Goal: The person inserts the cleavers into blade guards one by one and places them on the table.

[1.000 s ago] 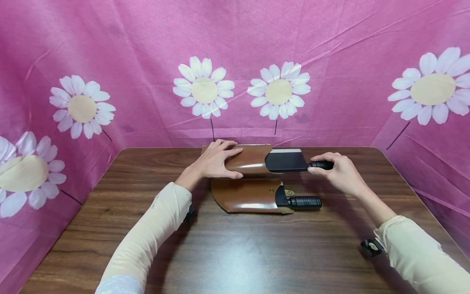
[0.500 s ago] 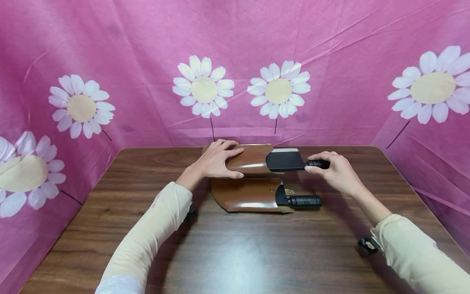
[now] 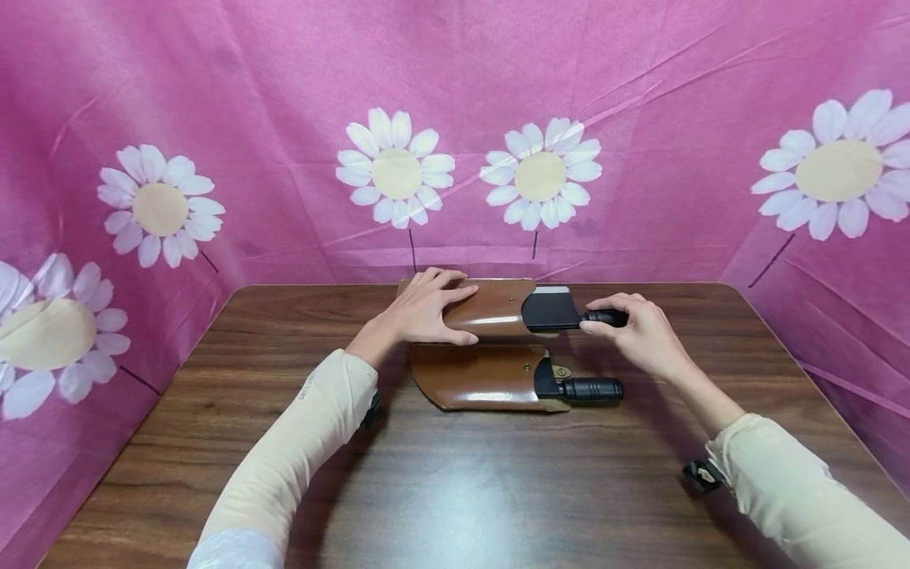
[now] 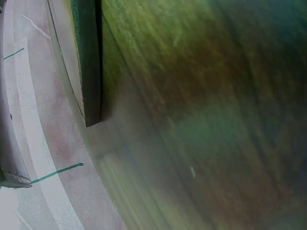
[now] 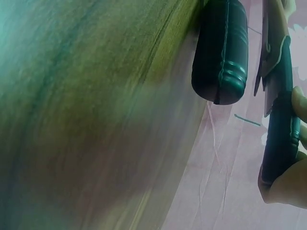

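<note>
My right hand [image 3: 643,332] pinches the black handle of a cleaver [image 3: 550,309] at the back of the table. The cleaver's dark blade, with a pale upper edge, sits partly inside a brown leather sheath [image 3: 490,310]. Spread across that sheath, my left hand [image 3: 435,307] presses on it with fingers extended and the thumb along the near side. In front lies a second brown sheath [image 3: 472,381] with another cleaver's black handle [image 3: 592,390] sticking out to the right. The right wrist view shows the pinched handle [image 5: 280,139] beside this other one.
The wood-grain table [image 3: 455,482] ends at a pink cloth [image 3: 455,71] printed with white daisies, which closes off the back and sides. A small tan snap strap [image 3: 562,373] shows behind the front handle. A dark wrist device [image 3: 702,476] hangs by the right sleeve.
My right hand has moved left with the cleaver, and less of the blade shows outside the rear sheath. My left hand and that sheath have shifted slightly right. The front cleaver has stayed put.
</note>
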Available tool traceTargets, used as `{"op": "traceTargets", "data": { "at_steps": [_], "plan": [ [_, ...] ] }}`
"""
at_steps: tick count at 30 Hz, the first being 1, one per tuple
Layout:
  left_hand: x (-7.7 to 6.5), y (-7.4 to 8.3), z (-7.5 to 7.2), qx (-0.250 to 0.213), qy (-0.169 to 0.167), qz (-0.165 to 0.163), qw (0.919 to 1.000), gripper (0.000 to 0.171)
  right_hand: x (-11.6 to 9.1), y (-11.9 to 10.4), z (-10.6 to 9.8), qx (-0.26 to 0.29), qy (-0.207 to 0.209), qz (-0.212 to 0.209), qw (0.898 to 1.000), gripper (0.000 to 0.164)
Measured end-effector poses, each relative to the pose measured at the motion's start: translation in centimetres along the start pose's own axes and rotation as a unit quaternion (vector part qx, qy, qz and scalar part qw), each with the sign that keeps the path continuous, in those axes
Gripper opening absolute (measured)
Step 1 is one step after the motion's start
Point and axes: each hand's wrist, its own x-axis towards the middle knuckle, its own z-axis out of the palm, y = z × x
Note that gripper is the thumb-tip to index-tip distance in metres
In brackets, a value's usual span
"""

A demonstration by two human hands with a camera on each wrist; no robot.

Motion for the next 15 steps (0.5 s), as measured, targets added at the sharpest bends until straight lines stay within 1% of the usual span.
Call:
{"op": "traceTargets", "data": {
  "at_steps": [7,15],
  "plan": [
    [0.04,-0.02,-0.07,-0.005,-0.003,-0.003,1.0,0.095,0.21,-0.33,0.17,-0.013,0.001,0.005,1.0,0.03],
    [0.17,-0.02,0.04,-0.006,0.003,-0.002,1.0,0.095,0.28,-0.64,0.27,-0.004,0.005,-0.002,1.0,0.032]
  ]
}}
